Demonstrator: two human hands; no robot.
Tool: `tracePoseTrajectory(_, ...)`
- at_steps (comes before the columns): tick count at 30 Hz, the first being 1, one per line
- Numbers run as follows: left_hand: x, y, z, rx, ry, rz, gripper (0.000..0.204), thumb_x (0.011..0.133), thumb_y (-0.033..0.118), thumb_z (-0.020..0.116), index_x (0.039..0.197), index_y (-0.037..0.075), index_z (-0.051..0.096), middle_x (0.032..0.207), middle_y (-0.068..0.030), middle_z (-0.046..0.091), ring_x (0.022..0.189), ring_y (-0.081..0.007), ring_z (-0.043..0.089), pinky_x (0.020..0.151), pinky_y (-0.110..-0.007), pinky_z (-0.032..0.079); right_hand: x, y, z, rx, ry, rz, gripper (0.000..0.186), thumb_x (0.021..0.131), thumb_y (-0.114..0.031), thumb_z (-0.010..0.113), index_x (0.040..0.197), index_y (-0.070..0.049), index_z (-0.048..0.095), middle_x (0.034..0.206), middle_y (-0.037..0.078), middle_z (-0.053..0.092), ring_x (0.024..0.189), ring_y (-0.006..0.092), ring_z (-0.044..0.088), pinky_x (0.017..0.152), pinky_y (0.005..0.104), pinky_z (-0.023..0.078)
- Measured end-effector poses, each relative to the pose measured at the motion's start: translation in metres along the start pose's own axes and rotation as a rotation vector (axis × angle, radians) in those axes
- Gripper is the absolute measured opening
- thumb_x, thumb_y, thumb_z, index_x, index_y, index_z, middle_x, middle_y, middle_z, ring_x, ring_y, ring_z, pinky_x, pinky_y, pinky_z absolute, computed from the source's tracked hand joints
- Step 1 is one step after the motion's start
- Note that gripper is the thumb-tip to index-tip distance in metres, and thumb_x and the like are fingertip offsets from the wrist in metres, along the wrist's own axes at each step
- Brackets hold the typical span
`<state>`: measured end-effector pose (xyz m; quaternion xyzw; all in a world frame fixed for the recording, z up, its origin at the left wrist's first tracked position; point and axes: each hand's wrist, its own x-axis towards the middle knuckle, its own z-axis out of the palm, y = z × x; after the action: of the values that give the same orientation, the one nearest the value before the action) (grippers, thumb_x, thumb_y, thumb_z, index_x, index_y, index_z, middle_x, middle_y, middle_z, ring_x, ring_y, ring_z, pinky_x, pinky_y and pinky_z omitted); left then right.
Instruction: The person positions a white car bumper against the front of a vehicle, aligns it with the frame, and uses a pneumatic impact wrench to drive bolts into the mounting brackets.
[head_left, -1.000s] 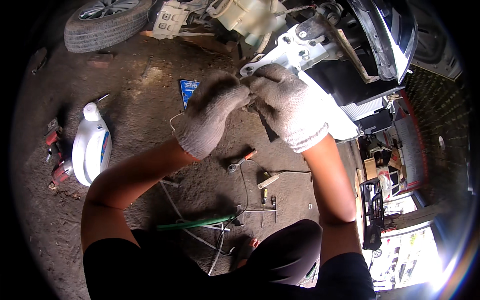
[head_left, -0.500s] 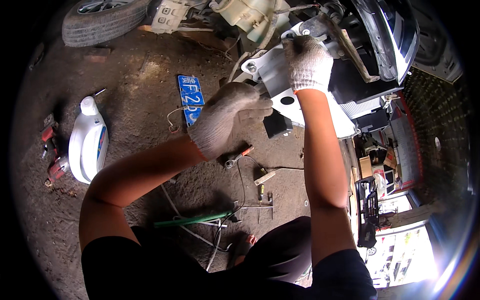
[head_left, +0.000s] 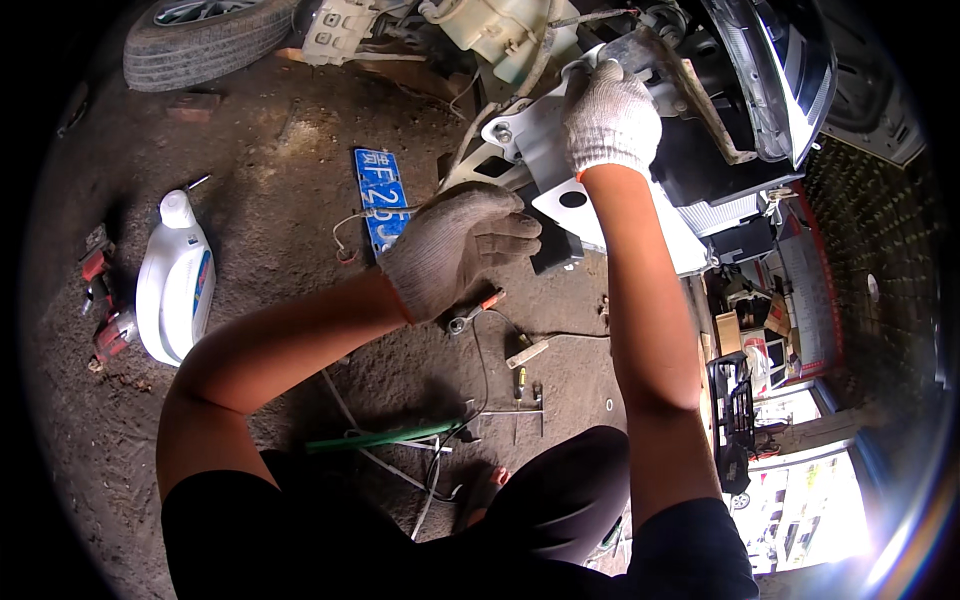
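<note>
In a grey-white knit glove, my right hand (head_left: 612,122) is at the upper part of a white metal bracket (head_left: 545,140) on the car's front end. Its fingers are closed near the top bolt area, and what they hold is hidden. My left hand (head_left: 465,245), in a dirtier glove, hovers by the bracket's lower left edge. Its fingers are half curled, with a gap below the thumb and nothing visible between them. A bolt (head_left: 503,133) sits in the bracket's left ear. Right of my right hand is the headlight (head_left: 775,90).
On the dirt floor lie a blue licence plate (head_left: 380,190), a white jug (head_left: 177,285), a red power tool (head_left: 115,335), a ratchet (head_left: 478,312), a screwdriver (head_left: 521,383) and a green strip (head_left: 380,438). A wheel (head_left: 205,55) and a translucent tank (head_left: 500,30) are at the back.
My right hand has shifted slightly up and away, its fingertips now over the bolt that showed past them. My left hand has dropped a little, away from the bracket's edge, its thumb and fingers farther apart.
</note>
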<state>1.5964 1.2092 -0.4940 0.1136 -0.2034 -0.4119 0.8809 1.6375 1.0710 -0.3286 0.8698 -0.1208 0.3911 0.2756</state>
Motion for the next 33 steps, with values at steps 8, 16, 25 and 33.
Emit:
tracePoseTrajectory(8, -0.003, 0.003, 0.013, 0.005, 0.053, -0.036, 0.023, 0.098, 0.021, 0.054, 0.111, 0.003, 0.061, 0.108, -0.0151, 0.069, 0.099, -0.0254, 0.067, 0.092, -0.043, 0.053, 0.008, 0.009, -0.005, 0.164, -0.324, 0.137, 0.053, 0.1, -0.041, 0.032, 0.099, -0.002, 0.068, 0.1, 0.023, 0.069, 0.096, 0.0397, 0.067, 0.084, 0.0475, 0.054)
tracePoseTrajectory(16, -0.004, -0.002, 0.01, -0.036, 0.053, -0.073, 0.02, 0.098, 0.019, 0.054, 0.108, 0.003, 0.061, 0.102, -0.0132, 0.069, 0.094, -0.0249, 0.067, 0.086, -0.043, 0.055, 0.001, 0.013, -0.009, 0.268, -0.405, 0.037, 0.077, 0.095, -0.066, 0.031, 0.108, -0.001, 0.068, 0.111, 0.028, 0.065, 0.109, 0.0454, 0.059, 0.096, 0.0475, 0.046)
tracePoseTrajectory(25, -0.005, -0.003, 0.005, -0.058, 0.063, -0.095, 0.021, 0.097, 0.018, 0.055, 0.109, 0.002, 0.061, 0.099, -0.011, 0.067, 0.089, -0.0222, 0.066, 0.083, -0.043, 0.055, 0.002, 0.012, -0.008, 0.245, -0.298, 0.073, 0.074, 0.094, -0.066, 0.031, 0.115, -0.003, 0.064, 0.112, 0.027, 0.065, 0.106, 0.0426, 0.062, 0.091, 0.0481, 0.049)
tracePoseTrajectory(33, -0.005, -0.004, 0.002, -0.073, 0.049, -0.125, 0.022, 0.097, 0.017, 0.055, 0.11, 0.001, 0.061, 0.096, -0.0087, 0.067, 0.086, -0.0201, 0.066, 0.081, -0.041, 0.056, 0.006, 0.016, 0.008, 0.284, -0.338, 0.096, 0.061, 0.1, -0.055, 0.031, 0.113, -0.008, 0.067, 0.104, 0.026, 0.066, 0.101, 0.0441, 0.062, 0.089, 0.0484, 0.049)
